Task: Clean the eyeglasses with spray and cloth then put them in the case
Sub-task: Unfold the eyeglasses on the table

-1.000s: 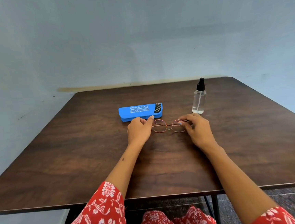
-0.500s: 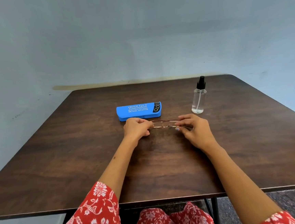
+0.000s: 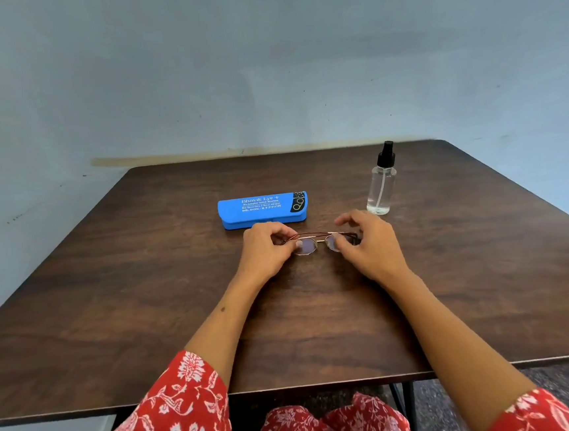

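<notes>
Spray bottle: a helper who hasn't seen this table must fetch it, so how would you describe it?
On the dark wooden table, look toward the far right, past the right hand. The spray bottle stands upright there, right of the blue case: it alone is clear, with a black pump top.

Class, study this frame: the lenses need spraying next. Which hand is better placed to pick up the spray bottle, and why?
The right hand: the spray bottle stands just beyond it, while the left hand can hold the eyeglasses near the case.

Soft even daylight, faint shadows, sharp focus, wide-angle bending at edges
</notes>
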Motion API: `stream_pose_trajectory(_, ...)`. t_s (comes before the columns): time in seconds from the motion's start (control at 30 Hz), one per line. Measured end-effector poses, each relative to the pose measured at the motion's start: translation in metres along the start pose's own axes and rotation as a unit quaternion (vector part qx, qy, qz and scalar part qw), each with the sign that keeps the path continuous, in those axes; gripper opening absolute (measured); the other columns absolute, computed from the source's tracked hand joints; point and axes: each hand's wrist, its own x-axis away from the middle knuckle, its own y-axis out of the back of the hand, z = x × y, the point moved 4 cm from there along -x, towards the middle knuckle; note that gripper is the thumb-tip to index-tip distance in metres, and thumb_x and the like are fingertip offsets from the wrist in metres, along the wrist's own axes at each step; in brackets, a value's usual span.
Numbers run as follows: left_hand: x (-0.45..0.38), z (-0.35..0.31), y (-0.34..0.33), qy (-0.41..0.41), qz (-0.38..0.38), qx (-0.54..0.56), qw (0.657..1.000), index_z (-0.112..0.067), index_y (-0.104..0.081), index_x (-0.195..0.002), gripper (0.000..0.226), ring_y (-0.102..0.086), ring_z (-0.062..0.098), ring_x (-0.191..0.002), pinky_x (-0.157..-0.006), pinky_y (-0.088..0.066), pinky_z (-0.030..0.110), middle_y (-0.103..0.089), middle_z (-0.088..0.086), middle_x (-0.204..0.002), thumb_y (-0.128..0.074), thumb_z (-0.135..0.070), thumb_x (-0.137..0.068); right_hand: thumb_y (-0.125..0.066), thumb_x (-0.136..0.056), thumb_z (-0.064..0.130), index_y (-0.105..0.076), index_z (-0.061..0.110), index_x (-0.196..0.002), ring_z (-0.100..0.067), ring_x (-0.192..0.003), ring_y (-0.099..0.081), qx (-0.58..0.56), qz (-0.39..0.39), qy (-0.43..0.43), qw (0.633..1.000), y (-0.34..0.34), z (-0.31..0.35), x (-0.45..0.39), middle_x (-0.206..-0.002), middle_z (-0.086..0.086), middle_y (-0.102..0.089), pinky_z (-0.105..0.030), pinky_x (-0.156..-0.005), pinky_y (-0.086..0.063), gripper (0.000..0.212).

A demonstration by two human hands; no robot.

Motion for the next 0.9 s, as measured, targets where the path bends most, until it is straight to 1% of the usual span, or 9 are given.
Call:
stream_pose_trajectory(0.07, 0.0, 0.0, 0.0, -0.009, -0.004, -0.002, 1.0, -0.022, -0.072, -0.084, 0.015, -0.059, 0.004, -0.072, -0.064, -0.043, 0.013, -0.065, -0.012, -0.073, -0.079, -0.02, -0.071, -0.066, -0.081, 0.028, -0.066, 0.019, -0.101, -0.017, -0.095, -0.054, 0.044, -0.003, 0.032, 0.999, -0.003, 0.005, -0.005, -0.101, 0.001, -0.063, -0.03, -0.077, -0.044, 0.021)
stream_pose_trajectory(0.17, 0.001, 0.001, -0.001, -0.021, -0.012, -0.01, 1.0, -0.02, -0.072, -0.085, 0.015, -0.061, 0.005, -0.073, -0.066, -0.047, 0.016, -0.065, -0.012, -0.073, -0.079, -0.019, -0.071, -0.064, -0.085, 0.029, -0.069, 0.017, -0.104, -0.019, -0.093, -0.052, 0.09, -0.005, 0.084, 0.992, -0.01, 0.014, -0.009, -0.098, -0.002, -0.062, -0.031, -0.078, -0.042, 0.023)
stream_pose_trajectory(0.27, 0.0, 0.001, -0.001, -0.032, -0.02, -0.013, 0.999, -0.018, -0.073, -0.085, 0.015, -0.061, 0.004, -0.072, -0.066, -0.047, 0.014, -0.066, -0.01, -0.074, -0.079, -0.018, -0.071, -0.062, -0.086, 0.031, -0.07, 0.019, -0.101, -0.017, -0.086, -0.049, 0.135, 0.0, 0.119, 0.984, -0.017, 0.022, -0.012, -0.091, -0.002, -0.06, -0.027, -0.072, -0.036, 0.021)
stream_pose_trajectory(0.33, 0.0, 0.002, -0.001, -0.031, -0.019, -0.014, 0.999, -0.019, -0.072, -0.086, 0.015, -0.06, 0.002, -0.071, -0.065, -0.046, 0.012, -0.065, -0.012, -0.073, -0.078, -0.019, -0.072, -0.062, -0.085, 0.028, -0.07, 0.018, -0.095, -0.018, -0.083, -0.05, 0.156, -0.001, 0.135, 0.979, -0.02, 0.025, -0.012, -0.088, -0.002, -0.06, -0.026, -0.069, -0.033, 0.016)
stream_pose_trajectory(0.47, 0.0, 0.001, -0.002, -0.039, -0.023, -0.022, 0.999, -0.019, -0.072, -0.085, 0.014, -0.059, 0.001, -0.069, -0.064, -0.044, 0.01, -0.064, -0.012, -0.073, -0.078, -0.02, -0.072, -0.062, -0.087, 0.02, -0.07, 0.013, -0.089, -0.027, -0.081, -0.052, 0.17, -0.009, 0.144, 0.975, -0.022, 0.025, -0.009, -0.084, -0.007, -0.06, -0.035, -0.069, -0.04, 0.011)
stream_pose_trajectory(0.53, 0.001, 0.001, -0.002, -0.043, -0.024, -0.027, 0.998, -0.02, -0.072, -0.085, 0.014, -0.059, 0.001, -0.071, -0.065, -0.044, 0.011, -0.065, -0.011, -0.074, -0.078, -0.02, -0.072, -0.06, -0.088, 0.018, -0.068, 0.01, -0.089, -0.028, -0.08, -0.052, 0.177, -0.013, 0.144, 0.974, -0.022, 0.026, -0.009, -0.084, -0.009, -0.06, -0.036, -0.07, -0.041, 0.011)
stream_pose_trajectory(0.63, 0.001, -0.001, -0.003, -0.043, -0.022, -0.035, 0.998, -0.023, -0.072, -0.084, 0.012, -0.058, 0.0, -0.07, -0.061, -0.041, 0.008, -0.064, -0.013, -0.075, -0.077, -0.02, -0.073, -0.058, -0.091, 0.017, -0.066, 0.007, -0.089, -0.028, -0.078, -0.051, 0.167, -0.033, 0.139, 0.976, -0.019, 0.026, -0.008, -0.083, -0.01, -0.059, -0.035, -0.066, -0.041, 0.013)
stream_pose_trajectory(0.8, 0.003, -0.002, -0.003, -0.053, -0.021, -0.023, 0.998, -0.021, -0.071, -0.079, 0.01, -0.056, 0.001, -0.062, -0.06, -0.043, 0.007, -0.065, -0.008, -0.072, -0.077, -0.016, -0.072, -0.053, -0.095, 0.018, -0.065, 0.007, -0.094, -0.025, -0.079, -0.05, 0.105, -0.07, 0.111, 0.986, -0.01, 0.025, -0.005, -0.088, -0.01, -0.058, -0.034, -0.063, -0.041, 0.017)
stream_pose_trajectory(0.9, 0.004, -0.004, -0.004, -0.062, -0.018, -0.027, 0.998, -0.02, -0.072, -0.081, 0.01, -0.056, 0.004, -0.065, -0.062, -0.046, 0.012, -0.063, -0.01, -0.073, -0.077, -0.017, -0.073, -0.051, -0.095, 0.016, -0.064, 0.005, -0.094, -0.025, -0.08, -0.051, 0.063, -0.101, 0.094, 0.988, -0.004, 0.024, -0.003, -0.089, -0.011, -0.059, -0.035, -0.062, -0.042, 0.018)
